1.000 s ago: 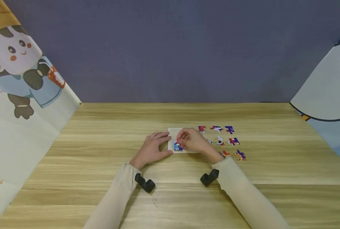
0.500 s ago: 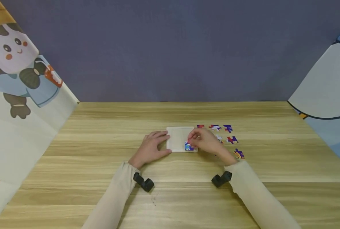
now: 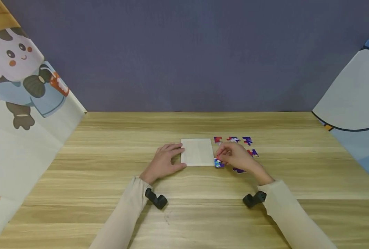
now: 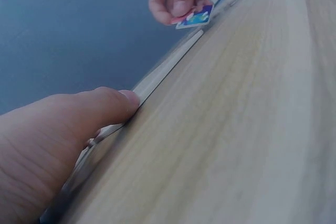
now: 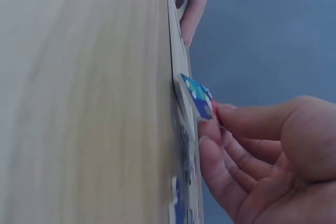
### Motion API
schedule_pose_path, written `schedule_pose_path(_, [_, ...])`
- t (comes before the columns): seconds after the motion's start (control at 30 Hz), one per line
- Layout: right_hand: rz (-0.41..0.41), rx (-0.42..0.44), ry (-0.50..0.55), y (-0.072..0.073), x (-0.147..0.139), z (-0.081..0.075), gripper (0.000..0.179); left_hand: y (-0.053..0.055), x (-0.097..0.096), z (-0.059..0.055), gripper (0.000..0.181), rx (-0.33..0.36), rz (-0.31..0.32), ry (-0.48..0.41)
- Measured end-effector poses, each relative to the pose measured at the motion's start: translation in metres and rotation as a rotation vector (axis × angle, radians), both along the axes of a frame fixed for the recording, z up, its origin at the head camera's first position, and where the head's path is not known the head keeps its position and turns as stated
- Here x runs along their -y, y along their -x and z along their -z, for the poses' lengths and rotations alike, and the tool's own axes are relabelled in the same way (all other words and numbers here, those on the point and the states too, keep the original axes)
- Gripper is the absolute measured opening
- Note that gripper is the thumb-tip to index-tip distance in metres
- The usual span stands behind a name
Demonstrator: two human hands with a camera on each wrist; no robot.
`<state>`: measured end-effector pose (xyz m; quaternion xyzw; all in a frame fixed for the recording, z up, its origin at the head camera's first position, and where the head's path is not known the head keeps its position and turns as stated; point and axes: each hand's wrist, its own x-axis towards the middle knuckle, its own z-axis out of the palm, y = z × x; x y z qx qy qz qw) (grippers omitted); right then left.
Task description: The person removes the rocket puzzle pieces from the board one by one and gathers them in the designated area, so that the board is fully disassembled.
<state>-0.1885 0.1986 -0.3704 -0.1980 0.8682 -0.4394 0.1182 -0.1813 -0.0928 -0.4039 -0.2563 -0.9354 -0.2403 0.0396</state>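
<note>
A pale square puzzle tray [image 3: 197,152] lies flat in the middle of the table with nothing in it. My left hand [image 3: 164,162] rests along its left side, fingers spread and thumb at the near left corner; the left wrist view has the thumb [image 4: 113,106] on the tray's edge. Between thumb and fingers my right hand [image 3: 238,157] pinches a blue, purple and red jigsaw piece [image 5: 198,97]. That piece is tilted and raised, just off the tray's near right corner. Other jigsaw pieces [image 3: 247,140] lie to the right, some hidden under the right hand.
The wooden table [image 3: 184,221] runs back to a dark blue-grey wall panel [image 3: 184,55]. Printed cartoon panels flank it left and right. Several loose pieces lie in rows right of the tray, including a purple one [image 3: 239,170] near the right wrist.
My right hand has moved right with the jigsaw piece, from over the tray to beyond its right edge. The tray's inside now shows bare. My left hand has stayed at the tray.
</note>
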Motion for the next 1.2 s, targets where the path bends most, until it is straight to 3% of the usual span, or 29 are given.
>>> schedule_pose_path(0.73, [-0.098,0.017,-0.074,-0.005,-0.015,-0.001,0.01,-0.002,0.002,-0.002,0.062,-0.008,-0.004,-0.006])
schedule_pose_path(1.2, [-0.09,0.022,-0.108,-0.004,-0.014,0.001,0.011,-0.004,0.003,-0.001,0.062,0.0,0.002,-0.008])
